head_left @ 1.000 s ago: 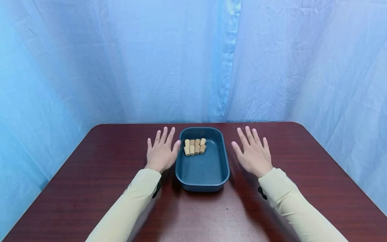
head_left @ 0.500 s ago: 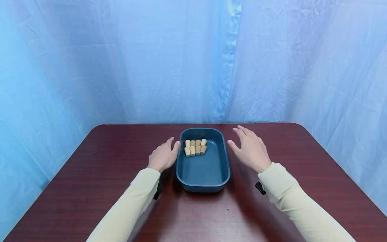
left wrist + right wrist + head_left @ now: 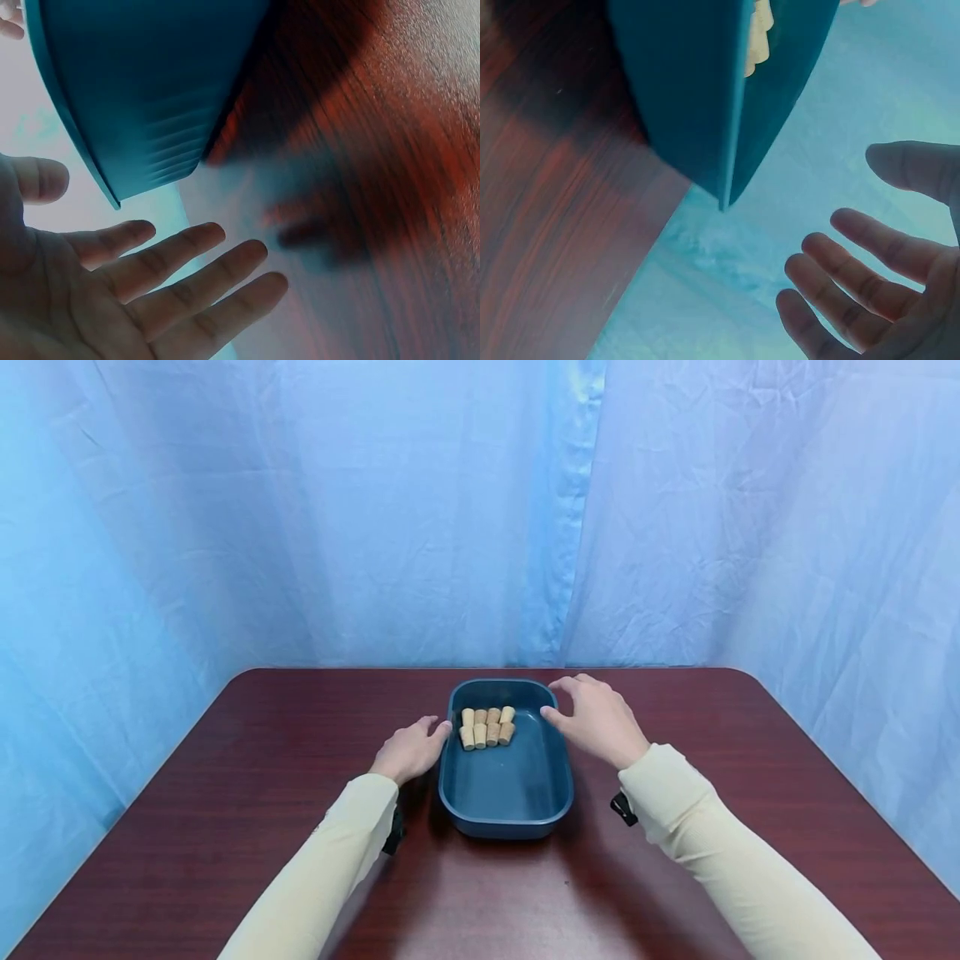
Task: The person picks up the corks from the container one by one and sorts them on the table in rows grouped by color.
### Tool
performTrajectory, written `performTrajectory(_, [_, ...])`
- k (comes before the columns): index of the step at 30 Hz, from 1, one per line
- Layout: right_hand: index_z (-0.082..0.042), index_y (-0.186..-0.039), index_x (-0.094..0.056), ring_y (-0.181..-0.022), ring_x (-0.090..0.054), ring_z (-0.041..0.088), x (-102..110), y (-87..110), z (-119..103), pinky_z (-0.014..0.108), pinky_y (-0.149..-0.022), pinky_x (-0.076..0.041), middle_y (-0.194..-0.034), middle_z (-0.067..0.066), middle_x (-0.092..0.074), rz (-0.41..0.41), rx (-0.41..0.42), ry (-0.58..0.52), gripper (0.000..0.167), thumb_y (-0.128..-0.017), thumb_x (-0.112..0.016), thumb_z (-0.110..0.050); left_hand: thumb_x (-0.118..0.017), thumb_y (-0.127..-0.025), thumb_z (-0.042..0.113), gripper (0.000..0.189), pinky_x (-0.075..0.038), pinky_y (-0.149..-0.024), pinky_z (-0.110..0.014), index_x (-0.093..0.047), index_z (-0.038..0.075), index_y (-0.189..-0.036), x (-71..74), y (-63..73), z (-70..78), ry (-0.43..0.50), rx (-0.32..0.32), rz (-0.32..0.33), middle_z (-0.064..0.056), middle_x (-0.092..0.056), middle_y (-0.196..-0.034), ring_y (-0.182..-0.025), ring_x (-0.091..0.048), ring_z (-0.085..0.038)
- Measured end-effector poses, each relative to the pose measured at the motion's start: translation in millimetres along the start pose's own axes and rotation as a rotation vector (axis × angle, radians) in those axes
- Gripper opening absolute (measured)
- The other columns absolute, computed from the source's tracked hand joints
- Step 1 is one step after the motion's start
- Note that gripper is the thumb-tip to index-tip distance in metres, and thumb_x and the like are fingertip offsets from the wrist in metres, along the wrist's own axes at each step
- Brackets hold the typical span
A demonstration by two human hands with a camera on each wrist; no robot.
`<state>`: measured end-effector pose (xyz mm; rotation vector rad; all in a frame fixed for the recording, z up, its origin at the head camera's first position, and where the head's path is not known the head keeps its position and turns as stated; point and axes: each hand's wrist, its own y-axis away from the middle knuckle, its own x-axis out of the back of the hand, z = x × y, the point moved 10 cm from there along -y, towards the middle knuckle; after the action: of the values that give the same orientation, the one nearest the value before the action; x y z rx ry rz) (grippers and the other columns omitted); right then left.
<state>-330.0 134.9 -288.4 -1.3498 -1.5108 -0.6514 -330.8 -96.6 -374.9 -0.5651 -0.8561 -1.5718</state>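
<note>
A dark blue rectangular tray with rounded corners stands on the table, and several tapered corks lie in two rows at its far left. Beside the tray's left wall is my left hand; its fingers stay apart from the wall in the left wrist view, where the palm shows bare. My right hand hovers by the far right corner, thumb and fingers spread around the rim. The right wrist view shows its fingers loosely extended with nothing between them, and a few corks past the rim.
The dark red wooden table has rounded far corners. Right behind its far edge hangs a light blue curtain, which also runs along both sides. A black wrist strap piece sticks out below the right cuff.
Both hands have turned from flat and spread to thumb-up with fingers bent a little. My right hand has moved left to the tray's rim; the tray and corks stay put.
</note>
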Motion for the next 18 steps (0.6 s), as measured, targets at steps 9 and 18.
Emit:
performTrajectory(9, [0.000,-0.133,-0.064,-0.109,-0.063,0.035,-9.0,-10.4,-10.8,0.053,-0.091,-0.052,-0.125,0.022,-0.065,-0.087,-0.009,-0.053,0.044,-0.098,-0.069,-0.025,-0.036,-0.109,0.043,0.063,-0.033,-0.114,-0.058,-0.035,0.003,-0.158,-1.3,-4.1,-2.8,0.076,-0.003,-0.025,-0.022,-0.040,-0.157,-0.143,-0.038,-0.043])
performTrajectory(18, [-0.001,-0.132,-0.065,-0.115,-0.060,0.038,-19.2,-20.1,-20.8,0.052,-0.093,-0.052,-0.127,0.024,-0.064,-0.139,-0.033,-0.072,0.042,-0.098,-0.069,-0.025,-0.039,-0.109,0.044,0.061,-0.040,-0.110,-0.057,-0.040,0.004,-0.155,-4.1,-5.8,0.6,0.114,0.005,-0.038,-0.022,-0.044,-0.154,-0.137,-0.046,-0.040])
